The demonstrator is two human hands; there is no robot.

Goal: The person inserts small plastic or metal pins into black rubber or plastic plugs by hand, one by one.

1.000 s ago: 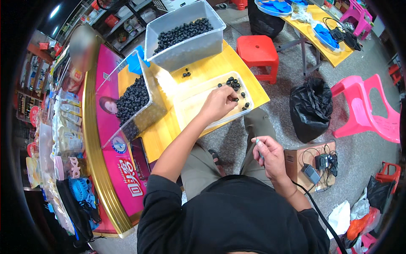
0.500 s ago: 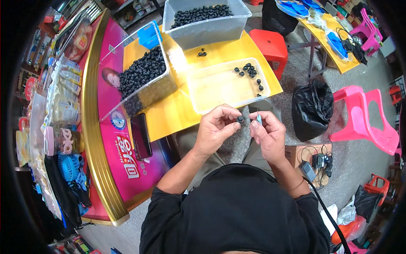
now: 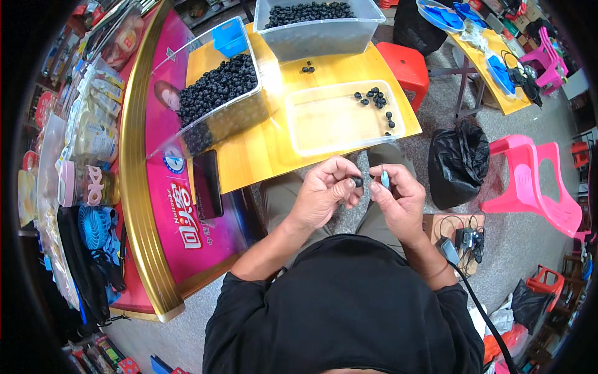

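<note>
Having been lifted from the shallow clear tray [image 3: 299,140], a small dark bead [image 3: 357,181] is now pinched in the left hand [image 3: 324,193] fingertips above the lap, while a thin pale tool [image 3: 385,179] is gripped by the right hand [image 3: 402,202]; working on it appears underway.

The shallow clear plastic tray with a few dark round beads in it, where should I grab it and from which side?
Probably best to grip the shallow clear plastic tray by its near long rim, coming from the person's side of the yellow wooden table. That rim faces the lap with nothing in front, and the dark round beads sit at the far right corner. Both hands, left and right, are busy.
</note>
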